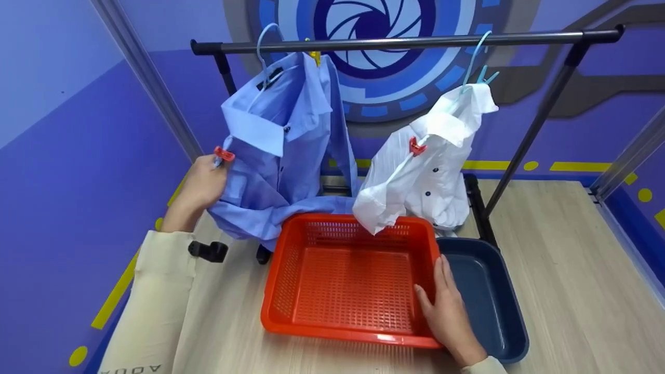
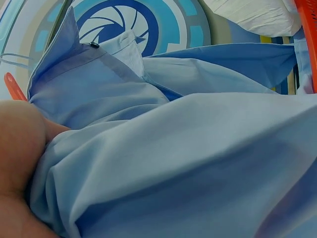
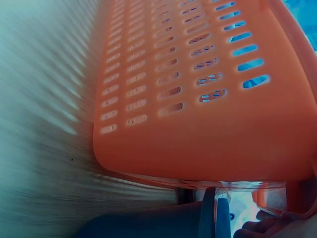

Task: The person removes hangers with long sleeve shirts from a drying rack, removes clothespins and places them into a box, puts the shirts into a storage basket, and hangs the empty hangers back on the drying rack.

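A blue collared shirt (image 1: pixel 306 150) hangs on a hanger from the rail at left. My left hand (image 1: pixel 200 182) grips it at the shoulder end, beside a red clothespin (image 1: pixel 224 154); the fingertips are hidden. Folds of the shirt (image 2: pixel 173 148) fill most of the left wrist view. Below stands a red plastic basket (image 1: pixel 358 337) with slotted walls. My right hand (image 1: pixel 447 311) holds its right rim, the thumb inside and the fingers along the outer edge. In the right wrist view the slotted basket wall (image 3: pixel 198 144) hides most of this hand.
A white shirt (image 1: pixel 441 182) with a red clothespin (image 1: pixel 416 147) hangs at the right, one sleeve reaching over the basket's back edge. The dark rail (image 1: pixel 395 43) spans the back. A dark blue tub (image 1: pixel 501 306) lies on the wooden surface, partly under the basket's right side.
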Action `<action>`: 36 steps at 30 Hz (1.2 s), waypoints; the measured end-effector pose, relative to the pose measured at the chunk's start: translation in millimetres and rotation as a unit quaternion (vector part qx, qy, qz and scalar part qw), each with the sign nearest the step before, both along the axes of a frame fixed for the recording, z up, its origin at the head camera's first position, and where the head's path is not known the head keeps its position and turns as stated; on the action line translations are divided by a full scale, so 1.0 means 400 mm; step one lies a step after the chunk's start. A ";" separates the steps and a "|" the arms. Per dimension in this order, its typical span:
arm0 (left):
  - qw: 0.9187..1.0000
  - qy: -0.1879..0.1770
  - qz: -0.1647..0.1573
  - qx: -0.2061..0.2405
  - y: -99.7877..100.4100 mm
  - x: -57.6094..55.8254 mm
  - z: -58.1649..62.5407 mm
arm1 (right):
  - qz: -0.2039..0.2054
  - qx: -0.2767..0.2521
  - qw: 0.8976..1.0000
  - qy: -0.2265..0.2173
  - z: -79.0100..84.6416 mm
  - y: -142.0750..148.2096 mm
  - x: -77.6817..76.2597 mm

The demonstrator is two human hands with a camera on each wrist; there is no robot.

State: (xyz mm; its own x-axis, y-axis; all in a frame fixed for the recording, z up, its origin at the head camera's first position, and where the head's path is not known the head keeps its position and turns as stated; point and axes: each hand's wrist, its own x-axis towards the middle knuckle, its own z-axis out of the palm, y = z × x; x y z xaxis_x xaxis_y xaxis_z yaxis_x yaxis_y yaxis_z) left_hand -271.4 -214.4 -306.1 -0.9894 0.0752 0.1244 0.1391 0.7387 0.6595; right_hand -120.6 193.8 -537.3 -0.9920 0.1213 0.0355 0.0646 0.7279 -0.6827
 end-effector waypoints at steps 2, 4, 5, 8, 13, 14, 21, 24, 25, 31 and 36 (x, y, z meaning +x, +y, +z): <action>1.000 0.009 0.000 -0.006 -0.003 0.000 -0.005 | 0.000 0.000 1.000 -0.001 0.001 0.000 -0.001; 1.000 0.020 0.000 -0.018 -0.007 0.001 -0.011 | 0.000 0.000 1.000 -0.002 0.001 0.000 -0.002; 0.999 0.027 0.001 -0.023 -0.009 0.002 -0.014 | 0.000 0.001 1.000 -0.002 0.001 0.000 -0.002; 0.997 0.059 -0.001 -0.045 -0.013 0.007 -0.023 | -0.002 0.001 1.000 -0.001 0.001 -0.001 -0.002; 0.996 0.076 -0.005 -0.046 -0.019 0.020 -0.038 | -0.002 0.003 1.000 0.001 0.001 -0.001 -0.001; 0.996 0.073 -0.007 -0.042 -0.021 0.023 -0.041 | -0.003 0.002 1.000 0.000 0.001 -0.001 -0.001; 0.996 0.084 -0.013 -0.029 -0.034 0.048 -0.075 | -0.002 -0.002 1.000 -0.019 0.005 0.002 -0.003; 0.994 0.107 -0.023 -0.026 -0.039 0.059 -0.091 | -0.001 -0.003 1.000 -0.023 0.006 0.002 -0.003; 0.993 0.114 -0.026 -0.026 -0.040 0.063 -0.096 | -0.001 -0.003 1.000 -0.023 0.006 0.002 -0.002; 0.982 0.182 -0.047 -0.020 -0.049 0.086 -0.134 | -0.001 -0.002 1.000 -0.007 0.005 0.003 0.000; 0.968 0.242 -0.067 -0.021 -0.057 0.103 -0.166 | -0.001 -0.003 1.000 -0.002 0.004 0.002 0.000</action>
State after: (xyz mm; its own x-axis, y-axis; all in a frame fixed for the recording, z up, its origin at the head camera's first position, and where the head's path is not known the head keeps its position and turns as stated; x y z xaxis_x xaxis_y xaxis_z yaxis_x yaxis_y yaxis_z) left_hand -230.2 -237.1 -372.4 -0.7965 0.2145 0.5653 0.5216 0.7167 0.4630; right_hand -120.6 194.6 -535.8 -0.9919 0.1228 0.0315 0.0676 0.7230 -0.6875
